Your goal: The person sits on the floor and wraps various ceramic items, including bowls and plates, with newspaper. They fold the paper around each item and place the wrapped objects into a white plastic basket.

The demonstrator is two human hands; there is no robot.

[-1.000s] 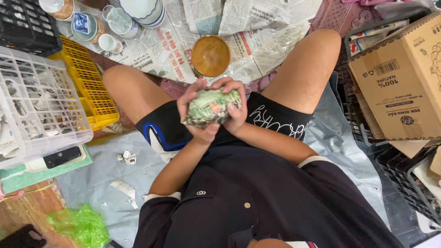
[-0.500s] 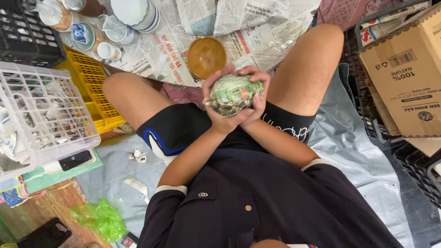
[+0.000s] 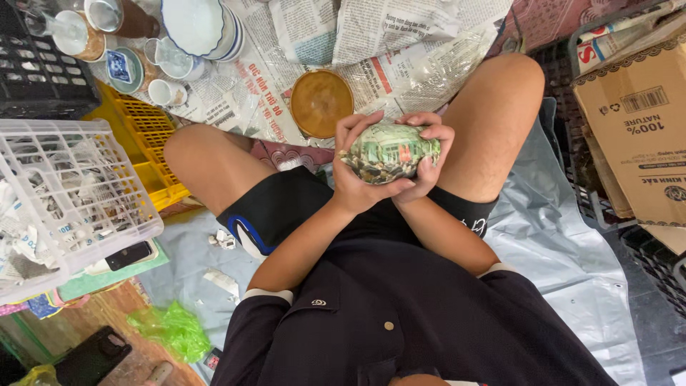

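Both hands cup a rounded bundle wrapped in newspaper (image 3: 389,151) above my lap. My left hand (image 3: 355,175) grips its left side and underside. My right hand (image 3: 429,154) curls over its right end, fingers on top. What the paper covers is hidden. Just beyond the bundle a brown bowl (image 3: 321,102) rests on spread newspaper (image 3: 400,50) on the floor between my knees.
A white plastic crate (image 3: 64,200) with wrapped items sits at left, next to a yellow crate (image 3: 146,139) and a black crate (image 3: 39,71). Cups and bowls (image 3: 193,28) stand at top left. A cardboard box (image 3: 639,121) is at right. A phone (image 3: 125,255) lies beside the white crate.
The wrapped bundle has moved right and slightly away from my body in both hands, and it has turned more lengthwise. The view has shifted with it.
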